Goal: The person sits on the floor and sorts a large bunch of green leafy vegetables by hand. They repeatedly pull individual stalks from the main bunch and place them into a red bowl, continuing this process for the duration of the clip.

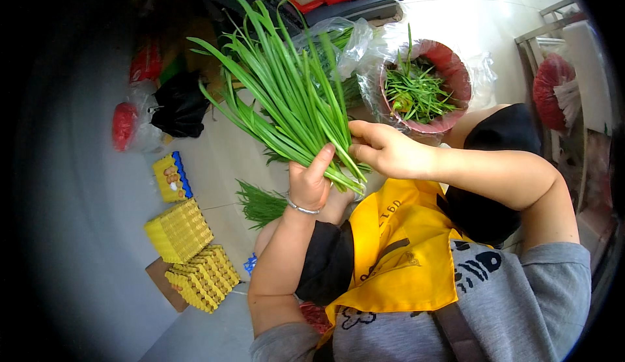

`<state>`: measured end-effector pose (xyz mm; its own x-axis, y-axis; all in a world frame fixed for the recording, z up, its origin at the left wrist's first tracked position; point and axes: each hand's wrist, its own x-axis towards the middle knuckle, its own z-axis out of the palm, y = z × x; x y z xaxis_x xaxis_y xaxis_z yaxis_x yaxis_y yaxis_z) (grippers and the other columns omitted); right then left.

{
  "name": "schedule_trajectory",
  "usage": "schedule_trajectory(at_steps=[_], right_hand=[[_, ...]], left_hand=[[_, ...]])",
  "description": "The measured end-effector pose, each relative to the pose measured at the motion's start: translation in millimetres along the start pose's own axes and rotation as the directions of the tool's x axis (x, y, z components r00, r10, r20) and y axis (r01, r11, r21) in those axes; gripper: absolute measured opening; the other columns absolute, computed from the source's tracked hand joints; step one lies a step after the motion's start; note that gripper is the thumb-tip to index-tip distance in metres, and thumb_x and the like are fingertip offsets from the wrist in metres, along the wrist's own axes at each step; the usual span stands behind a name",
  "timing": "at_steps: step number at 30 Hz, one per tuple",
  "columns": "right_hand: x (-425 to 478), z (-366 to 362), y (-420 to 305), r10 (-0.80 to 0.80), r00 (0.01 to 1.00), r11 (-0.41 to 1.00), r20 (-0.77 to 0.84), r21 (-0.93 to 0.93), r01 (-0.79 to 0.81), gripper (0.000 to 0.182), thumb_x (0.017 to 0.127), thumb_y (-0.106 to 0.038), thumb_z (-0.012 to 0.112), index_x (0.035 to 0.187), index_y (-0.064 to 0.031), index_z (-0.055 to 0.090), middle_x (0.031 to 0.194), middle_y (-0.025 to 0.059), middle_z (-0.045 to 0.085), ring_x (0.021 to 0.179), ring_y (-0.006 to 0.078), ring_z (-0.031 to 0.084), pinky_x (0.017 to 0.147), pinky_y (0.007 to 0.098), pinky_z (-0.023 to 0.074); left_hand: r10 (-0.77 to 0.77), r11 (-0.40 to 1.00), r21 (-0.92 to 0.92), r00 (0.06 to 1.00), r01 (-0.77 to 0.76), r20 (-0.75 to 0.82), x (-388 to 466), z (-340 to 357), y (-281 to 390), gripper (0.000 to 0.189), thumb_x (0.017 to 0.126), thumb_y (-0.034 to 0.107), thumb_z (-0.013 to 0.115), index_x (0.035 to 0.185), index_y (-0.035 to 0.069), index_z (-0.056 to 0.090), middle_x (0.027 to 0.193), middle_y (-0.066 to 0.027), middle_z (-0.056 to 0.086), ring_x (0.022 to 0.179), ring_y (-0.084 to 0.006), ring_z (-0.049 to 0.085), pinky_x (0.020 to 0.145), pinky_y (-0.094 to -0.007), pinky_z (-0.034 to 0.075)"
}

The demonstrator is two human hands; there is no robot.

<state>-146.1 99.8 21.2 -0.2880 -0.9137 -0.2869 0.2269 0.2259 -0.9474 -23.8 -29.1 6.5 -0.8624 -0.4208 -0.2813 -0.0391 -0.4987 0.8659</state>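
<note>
A large bunch of long green garlic chives (288, 93) lies across my left hand (311, 179), which grips it near the stem ends with the thumb on top. The stem ends point towards my yellow apron (405, 249), and the leaves fan out up and to the left. My right hand (385, 149) is at the right side of the bunch, fingers bent against the stems; whether it pinches any is hidden. Beyond it, a red bin (459, 83) lined with clear plastic holds loose green trimmings (420, 93). More greens (261, 205) rest on the floor left of my left wrist.
Yellow egg trays (180, 230) are stacked on the floor at left, one holding eggs (172, 179). A black bag-like item (180, 105) lies above them. Clear plastic bags (361, 44) with greens sit beside the bin. A metal rack (547, 30) stands at right.
</note>
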Motion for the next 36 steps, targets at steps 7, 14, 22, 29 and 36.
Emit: schedule_trajectory(at_steps=[7, 14, 22, 29, 36], right_hand=[[1.2, 3.0, 1.1, -0.04, 0.998, 0.974, -0.05, -0.225, 0.027, 0.034, 0.094, -0.028, 0.043, 0.098, 0.0047, 0.052, 0.086, 0.0282, 0.059, 0.084, 0.0448, 0.057, 0.074, 0.045, 0.0456], [2.8, 4.7, 13.7, -0.16, 0.978, 0.946, -0.137, -0.303, 0.113, 0.021, 0.087, -0.015, 0.052, 0.096, 0.0037, 0.048, 0.08, 0.0285, 0.057, 0.081, 0.0464, 0.056, 0.068, 0.0495, 0.0441], [-3.4, 15.0, 7.3, -0.104, 0.991, 0.852, -0.084, -0.522, 0.045, 0.031, 0.085, -0.006, 0.048, 0.109, 0.0073, 0.033, 0.073, 0.0267, 0.058, 0.072, 0.0432, 0.058, 0.06, 0.0466, 0.0472], [-0.4, 24.1, 40.2, -0.562, 0.827, 0.418, -0.016, -0.868, 0.268, 0.025, 0.081, -0.011, 0.049, 0.099, 0.0057, 0.044, 0.066, 0.014, 0.061, 0.058, 0.0259, 0.064, 0.047, 0.0353, 0.0492], [-14.8, 10.8, 4.6, -0.457, 0.856, 0.535, 0.242, -0.694, 0.482, 0.052, 0.08, -0.027, 0.062, 0.118, 0.0041, 0.044, 0.073, 0.0131, 0.058, 0.069, 0.0302, 0.061, 0.062, 0.0379, 0.0483]], left_hand=[[0.068, 0.96, 0.271, 0.998, -0.065, -0.002, 2.4, 2.7, -5.8, 0.037, 0.086, -0.005, 0.049, 0.123, -0.002, 0.048, 0.121, -0.0161, 0.055, 0.112, -0.0245, 0.053, 0.1, -0.0362, 0.039], [-0.039, 0.996, -0.075, 0.996, 0.045, 0.081, 6.5, 10.5, 6.8, 0.05, 0.086, 0.001, 0.05, 0.133, 0.001, 0.036, 0.13, -0.0173, 0.047, 0.118, -0.0256, 0.048, 0.103, -0.037, 0.035], [-0.009, 0.992, -0.126, 0.995, 0.022, 0.103, 7.1, 15.2, 1.2, 0.051, 0.091, 0.011, 0.051, 0.137, 0.003, 0.032, 0.135, -0.0153, 0.043, 0.124, -0.0264, 0.043, 0.106, -0.0392, 0.032], [-0.011, 0.997, -0.079, 0.999, 0.013, 0.034, 8.2, 15.2, -9.3, 0.067, 0.083, 0.002, 0.062, 0.14, 0.007, 0.027, 0.135, -0.0123, 0.044, 0.118, -0.0243, 0.048, 0.102, -0.0372, 0.037], [-0.1, 0.946, -0.308, 0.995, 0.101, 0.021, 4.7, -20.5, 14.3, 0.073, 0.08, 0.0, 0.057, 0.143, 0.014, 0.023, 0.127, -0.0097, 0.049, 0.087, -0.0159, 0.06, 0.087, -0.0352, 0.049]])
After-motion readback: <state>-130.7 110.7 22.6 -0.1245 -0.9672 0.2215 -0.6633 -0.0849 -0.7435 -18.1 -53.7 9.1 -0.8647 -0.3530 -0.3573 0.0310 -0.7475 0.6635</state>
